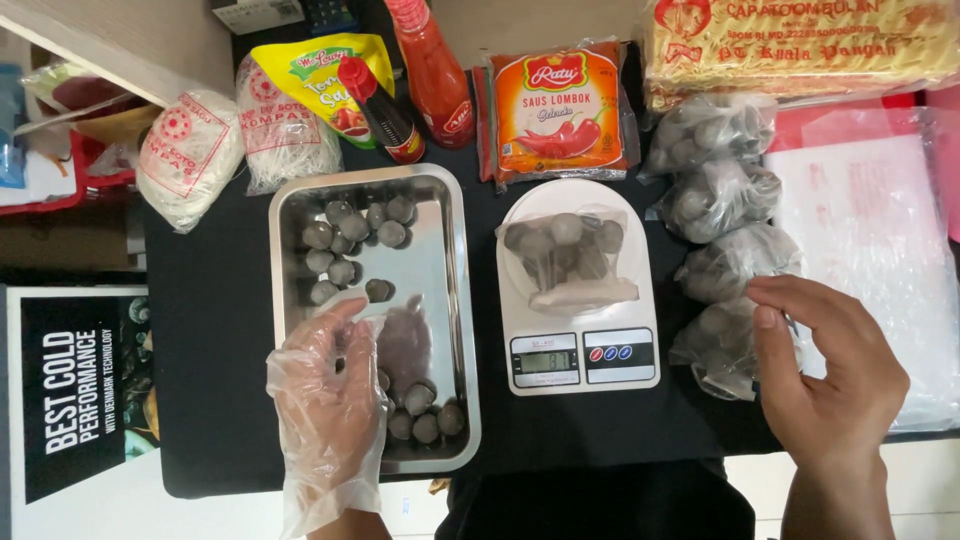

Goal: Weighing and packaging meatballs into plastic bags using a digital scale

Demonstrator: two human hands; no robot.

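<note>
My left hand (325, 395), in a loose clear plastic glove, hovers over the near half of a steel tray (455, 300), fingers apart and holding nothing. Several grey meatballs (345, 250) lie at the tray's far end, and a few more sit by its near edge (425, 415). A white kitchen scale (580, 355) stands to the right of the tray with a clear bag of meatballs (565, 255) on its platform. My bare right hand (825, 375) rests with its fingertips on the nearest of several filled meatball bags (715, 345) right of the scale.
More filled bags (715, 195) line up toward the back right. Behind them are noodle packs (800, 40), a red sauce pouch (555, 110), two sauce bottles (430, 75), a yellow pouch (310, 70) and white noodle bundles (190, 150). A stack of clear plastic bags (870, 240) lies at the right.
</note>
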